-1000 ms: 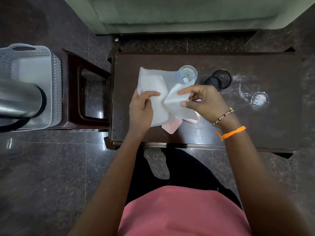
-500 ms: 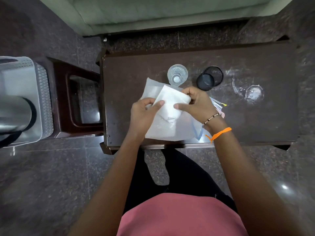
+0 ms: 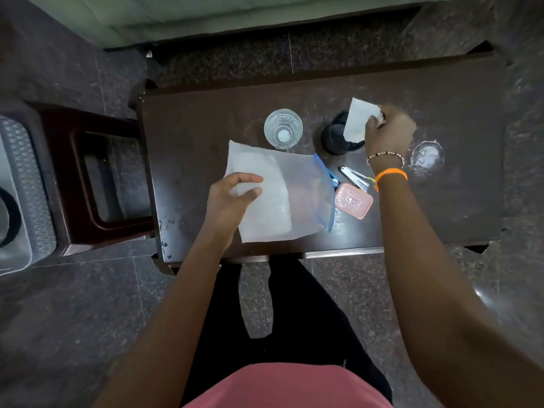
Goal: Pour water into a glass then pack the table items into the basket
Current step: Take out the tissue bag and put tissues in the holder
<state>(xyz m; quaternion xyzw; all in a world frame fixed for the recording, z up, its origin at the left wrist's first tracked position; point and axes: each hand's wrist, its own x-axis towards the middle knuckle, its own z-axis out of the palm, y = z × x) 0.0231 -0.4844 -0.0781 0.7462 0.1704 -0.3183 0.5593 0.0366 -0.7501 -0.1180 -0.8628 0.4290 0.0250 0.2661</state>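
My left hand (image 3: 232,198) grips a translucent zip bag (image 3: 288,198) with a blue seal, held just above the dark brown table (image 3: 206,136). My right hand (image 3: 385,131) holds a white tissue (image 3: 357,120) over the far right of the table, beside a water spill (image 3: 425,157). A clear glass (image 3: 283,129) with water stands at the middle back. A black lid (image 3: 335,139) sits right of it, partly hidden by the tissue. A nail clipper (image 3: 353,176) and a pink case (image 3: 353,201) lie near the bag. The grey basket (image 3: 26,184) is at the far left.
A dark wooden stool (image 3: 97,178) stands between the table and the basket. The basket holds a steel flask, cut off by the frame edge. Water drops (image 3: 166,228) mark the table's front left corner. Dark stone floor surrounds everything.
My right hand pulled a white tissue out of the bag and carried it right toward the spill. My left hand kept the bag. The clipper and pink case came into sight.
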